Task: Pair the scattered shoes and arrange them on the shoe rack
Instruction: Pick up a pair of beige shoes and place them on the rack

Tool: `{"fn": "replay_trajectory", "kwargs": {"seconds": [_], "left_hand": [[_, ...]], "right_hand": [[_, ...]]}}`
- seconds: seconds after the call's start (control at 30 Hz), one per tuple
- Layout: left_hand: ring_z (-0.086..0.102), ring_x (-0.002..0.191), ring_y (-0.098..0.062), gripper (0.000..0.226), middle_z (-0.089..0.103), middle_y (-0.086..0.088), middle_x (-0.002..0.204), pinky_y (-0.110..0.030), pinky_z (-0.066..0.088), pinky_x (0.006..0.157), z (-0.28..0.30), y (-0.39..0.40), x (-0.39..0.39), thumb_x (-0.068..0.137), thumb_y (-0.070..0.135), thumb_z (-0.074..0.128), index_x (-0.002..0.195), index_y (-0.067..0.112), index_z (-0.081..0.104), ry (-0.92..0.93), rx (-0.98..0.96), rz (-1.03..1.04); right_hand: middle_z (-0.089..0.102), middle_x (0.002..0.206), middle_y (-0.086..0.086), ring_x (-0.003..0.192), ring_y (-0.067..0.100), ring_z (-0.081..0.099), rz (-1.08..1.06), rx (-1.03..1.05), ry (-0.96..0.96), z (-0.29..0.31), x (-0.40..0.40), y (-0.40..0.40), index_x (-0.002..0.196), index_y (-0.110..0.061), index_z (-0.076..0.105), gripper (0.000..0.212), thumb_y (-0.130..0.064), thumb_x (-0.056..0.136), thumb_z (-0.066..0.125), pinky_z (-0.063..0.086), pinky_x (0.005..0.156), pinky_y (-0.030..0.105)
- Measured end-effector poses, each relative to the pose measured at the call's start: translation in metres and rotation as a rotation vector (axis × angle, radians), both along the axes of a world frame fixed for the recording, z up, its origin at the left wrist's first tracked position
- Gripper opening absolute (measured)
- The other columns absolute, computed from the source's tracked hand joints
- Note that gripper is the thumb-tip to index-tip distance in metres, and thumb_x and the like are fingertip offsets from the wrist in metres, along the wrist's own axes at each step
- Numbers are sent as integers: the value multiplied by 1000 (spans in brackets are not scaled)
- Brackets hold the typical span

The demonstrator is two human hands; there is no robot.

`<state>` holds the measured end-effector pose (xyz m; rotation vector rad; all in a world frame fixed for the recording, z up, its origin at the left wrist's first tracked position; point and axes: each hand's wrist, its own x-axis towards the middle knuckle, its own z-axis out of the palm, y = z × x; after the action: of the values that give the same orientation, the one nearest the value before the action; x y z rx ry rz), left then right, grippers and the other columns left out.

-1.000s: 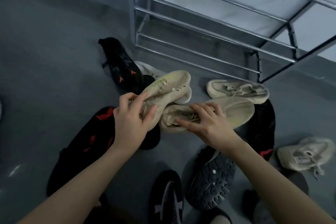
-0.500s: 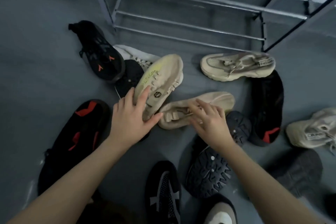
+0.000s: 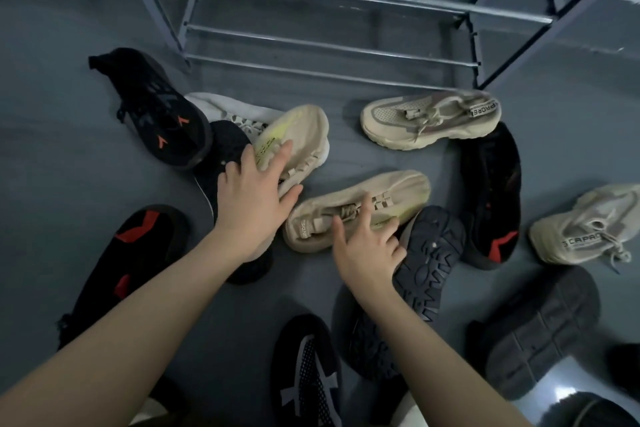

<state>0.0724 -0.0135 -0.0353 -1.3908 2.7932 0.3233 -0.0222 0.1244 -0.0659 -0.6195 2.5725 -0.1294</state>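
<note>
**Fingers spread over a matched beige pair**

Fingers of both hands lie apart, gripping nothing. Shoe rack (image 3: 332, 55) stands empty beyond. Left beige shoe (image 3: 294, 139) points away under the left hand (image 3: 254, 198); right beige shoe (image 3: 360, 208) lies crosswise under the right hand (image 3: 367, 250), which is the nearer.

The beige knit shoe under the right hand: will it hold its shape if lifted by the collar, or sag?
The beige knit shoe will probably sag somewhat: its upper looks soft and creased where the right hand rests on the laces. It looks light for its size. It leans against a dark upturned sole, so it may tip when pulled free.
</note>
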Motion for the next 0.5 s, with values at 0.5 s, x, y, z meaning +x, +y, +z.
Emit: {"fn": "replay_trajectory", "kwargs": {"seconds": [0.5], "left_hand": [[43,113,-45,77,28,-22,143,-51,39,89,-2,-3,-2,79,63,51,143,36,17,-29,79,68]], "right_hand": [[-15,155,16,137,53,-6,-80,-199,-114,-14,-11,-50,144,-38,17,82,-49,75,61,5,111,58]]}}
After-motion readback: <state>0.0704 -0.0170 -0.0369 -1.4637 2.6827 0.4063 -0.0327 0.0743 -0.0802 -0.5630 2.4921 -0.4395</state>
